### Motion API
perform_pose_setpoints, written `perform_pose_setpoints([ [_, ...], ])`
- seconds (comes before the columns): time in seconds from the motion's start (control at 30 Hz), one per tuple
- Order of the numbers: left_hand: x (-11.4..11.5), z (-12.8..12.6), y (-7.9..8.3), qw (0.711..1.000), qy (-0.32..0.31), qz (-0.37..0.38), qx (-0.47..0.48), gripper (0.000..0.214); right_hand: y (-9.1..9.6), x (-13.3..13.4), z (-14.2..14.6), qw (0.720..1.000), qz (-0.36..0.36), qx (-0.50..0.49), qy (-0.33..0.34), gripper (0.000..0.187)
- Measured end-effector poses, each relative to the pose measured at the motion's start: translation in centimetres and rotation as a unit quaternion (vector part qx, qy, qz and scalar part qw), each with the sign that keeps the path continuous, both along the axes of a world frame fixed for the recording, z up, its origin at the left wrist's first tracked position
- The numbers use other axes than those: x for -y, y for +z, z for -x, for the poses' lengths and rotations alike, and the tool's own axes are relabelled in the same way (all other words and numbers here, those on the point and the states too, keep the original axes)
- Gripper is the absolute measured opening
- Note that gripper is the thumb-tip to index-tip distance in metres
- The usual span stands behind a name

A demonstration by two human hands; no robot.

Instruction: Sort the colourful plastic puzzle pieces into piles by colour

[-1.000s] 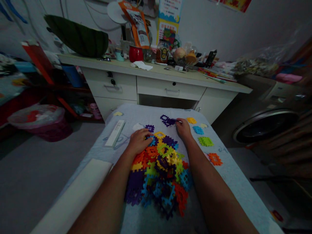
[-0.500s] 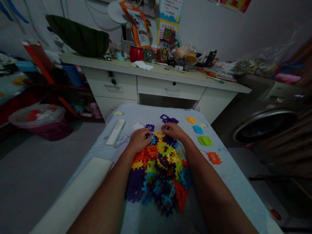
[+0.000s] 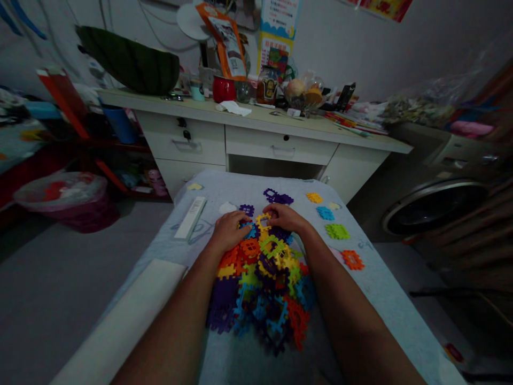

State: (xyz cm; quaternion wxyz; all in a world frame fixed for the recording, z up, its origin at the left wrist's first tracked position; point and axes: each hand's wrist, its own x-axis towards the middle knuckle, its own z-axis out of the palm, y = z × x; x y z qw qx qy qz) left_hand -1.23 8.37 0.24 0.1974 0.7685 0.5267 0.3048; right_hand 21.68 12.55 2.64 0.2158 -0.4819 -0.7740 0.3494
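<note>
Grip of the right hand: fingers bent, fingertips at a yellow frame piece at the far end of the pile; whether the piece is pinched cannot be told. Grip of the left hand: fingers bent at the pile's far left edge, beside a blue piece; the fingers' undersides are hidden, so its hold cannot be told.

The pile consists of notched plastic pieces in purple, blue, green, yellow and orange, overlapping at various angles. It lies between the forearms on a cloth-covered surface.

Beyond the hands lie a single purple piece and, to its right, a purple group. Along the right side, spaced apart from far to near, lie a yellow square, a blue square, a green square and an orange square. A narrow white box lies left of the left hand.

Behind stands a white drawer unit bearing a red pot. A washing machine stands at right.
</note>
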Motion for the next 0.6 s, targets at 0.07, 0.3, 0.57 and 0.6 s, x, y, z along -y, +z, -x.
perform_pose_setpoints([
  [0.07,0.0,0.0,0.0,1.000,-0.001,-0.005,-0.002,0.026,0.0,-0.1,-0.1,0.999,0.021,-0.026,-0.009,0.029],
  [0.3,0.1,0.1,0.3,1.000,-0.001,0.021,-0.004,0.027,0.5,-0.1,-1.3,0.979,0.073,-0.176,-0.075,0.029],
  [0.57,0.2,0.0,0.5,1.000,0.007,0.025,-0.005,0.027,0.7,-2.2,-8.0,0.856,-0.084,-0.316,-0.401,0.030],
  [0.6,0.3,0.0,0.5,1.000,0.009,0.026,-0.006,0.027,0.7,-2.4,-8.9,0.836,-0.092,-0.325,-0.433,0.027],
])
